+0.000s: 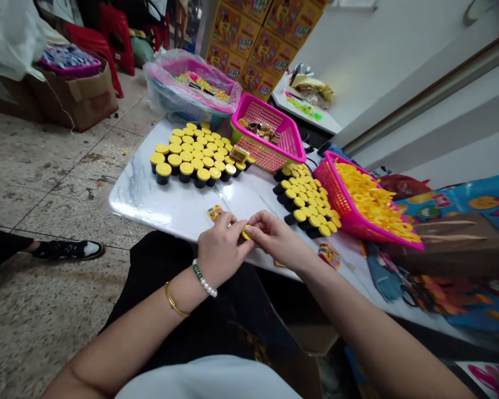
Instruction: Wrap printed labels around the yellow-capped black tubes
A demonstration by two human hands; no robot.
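Both hands meet at the front edge of the marbled white table point(145, 197). My left hand point(219, 246), below a beaded bracelet, is closed around a small container with a yellow lid point(245, 234). The fingertips of my right hand point(274, 235) pinch at that same lid from the right. Most of the container is hidden by my fingers. Just beyond my left hand lies a small printed sticker point(214, 213). Another printed piece point(329, 256) is beside my right forearm. Two groups of black containers with yellow lids, a left one point(197, 152) and a right one point(305, 197), stand farther back.
A pink basket point(270, 149) holds small brownish pieces; another pink basket point(345, 202) holds yellow plastic parts. A plastic-lined basket point(162, 83) of colourful bits stands at the back. Printed cartons point(253, 47) are stacked behind. At left, someone's shoe point(72, 249) rests on the floor.
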